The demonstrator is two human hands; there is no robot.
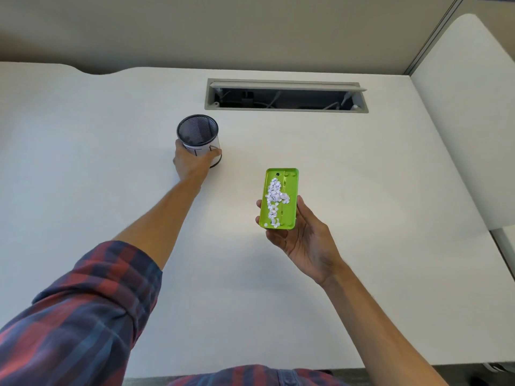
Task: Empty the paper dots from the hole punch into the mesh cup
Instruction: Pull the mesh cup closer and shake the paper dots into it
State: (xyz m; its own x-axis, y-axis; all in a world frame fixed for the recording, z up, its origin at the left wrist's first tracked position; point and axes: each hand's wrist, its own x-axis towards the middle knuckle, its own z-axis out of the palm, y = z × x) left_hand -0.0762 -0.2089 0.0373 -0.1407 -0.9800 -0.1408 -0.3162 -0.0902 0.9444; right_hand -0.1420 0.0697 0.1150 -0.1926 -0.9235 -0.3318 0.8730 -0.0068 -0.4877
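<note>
At the lower left of the frame my plaid sleeve point(75, 310) runs up toward the middle, where my left hand point(191, 162) has its fingers point(214, 154) wrapped round the lower part of the mesh cup point(199, 137). The cup stands upright on the bench point(83, 162), left of centre, with a white paper label on its side. I can see into its mouth, and it looks dark; I can't make out any dots in there.

Right of centre, my right hand point(301, 235) holds the green tray of the hole punch point(278, 199) from below, open side up, thumb on its right edge and fingertips curled over the left. The paper dots point(274, 199) lie heaped along the tray, so I judge nothing has been tipped yet. The tray is well apart from the cup, held above the bench. Left to do: bring the two together, tilt the tray over the mouth, and shake the last dots loose.

The bench is plain white and otherwise bare. At the upper middle a cable hatch point(285, 97) is sunk into it, lid open, wires showing inside. A beige wall point(250, 32) runs behind, and a white panel point(473, 107) closes off the right.
</note>
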